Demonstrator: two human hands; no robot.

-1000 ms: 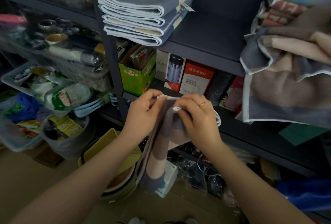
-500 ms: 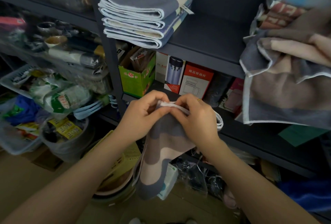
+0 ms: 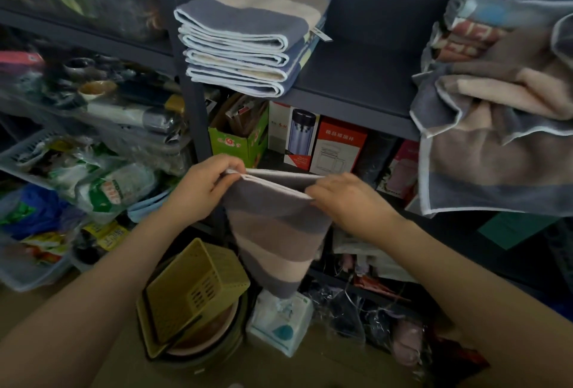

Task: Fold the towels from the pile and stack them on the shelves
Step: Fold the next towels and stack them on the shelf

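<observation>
My left hand (image 3: 203, 184) and right hand (image 3: 347, 198) pinched the striped towel (image 3: 276, 232) (edges doubled); I judged matching corners mattered.

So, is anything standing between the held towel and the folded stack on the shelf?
Nothing visible does. Both hands, left and right, pinch the towel below the shelf; the air up to the stack is open.

Single head view, looking forward-down, close on shelf (image 3: 356, 99).
</observation>
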